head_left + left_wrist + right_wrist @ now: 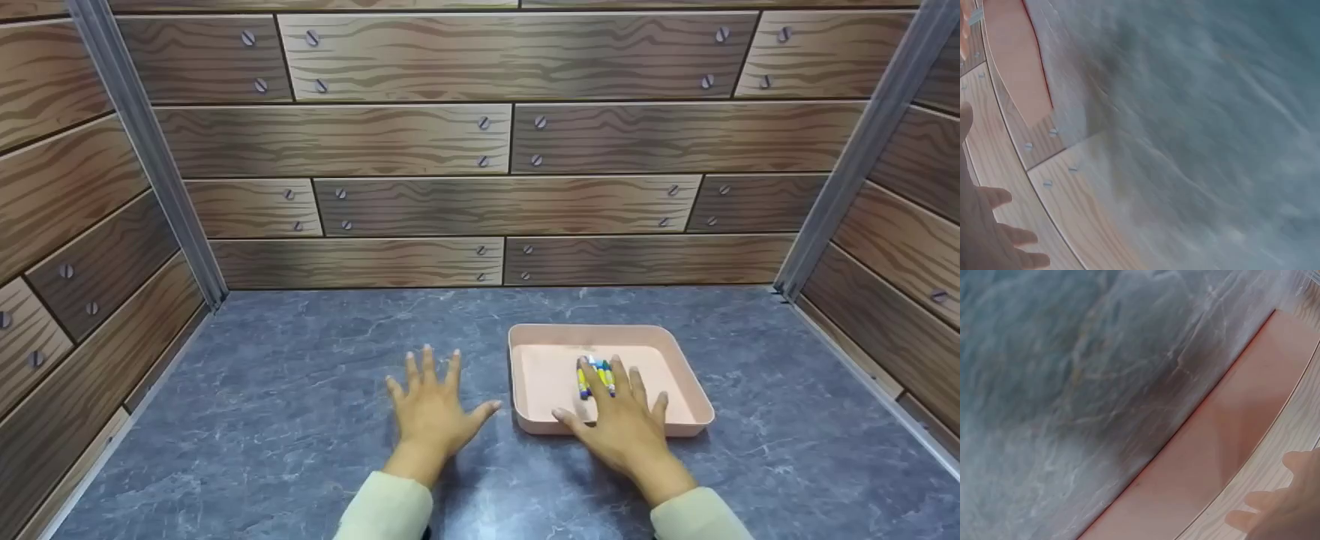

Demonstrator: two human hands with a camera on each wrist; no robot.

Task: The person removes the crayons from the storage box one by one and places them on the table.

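Several crayons (pixel 583 381) with yellow and blue showing lie together in a shallow pink tray (pixel 690 416). My right hand (pixel 626 431) is spread over the tray's front edge, its fingers partly hiding the crayons. Whether it touches the tray cannot be told. Left of the tray, my left hand (pixel 431 416) is spread with straight fingers and holds nothing. The left wrist view shows fingers of the left hand (pixel 988 225) at the lower left and the tray's side (pixel 1016 56) above. In the right wrist view, the tray's outer wall (pixel 1213 444) runs diagonally past the right hand's fingers (pixel 1261 500).
A grey-blue marbled tabletop (pixel 300 390) lies under the tray and hands. Wood-patterned panels (pixel 420 142) close off the back and both sides, with grey metal posts (pixel 161 172) at the corners.
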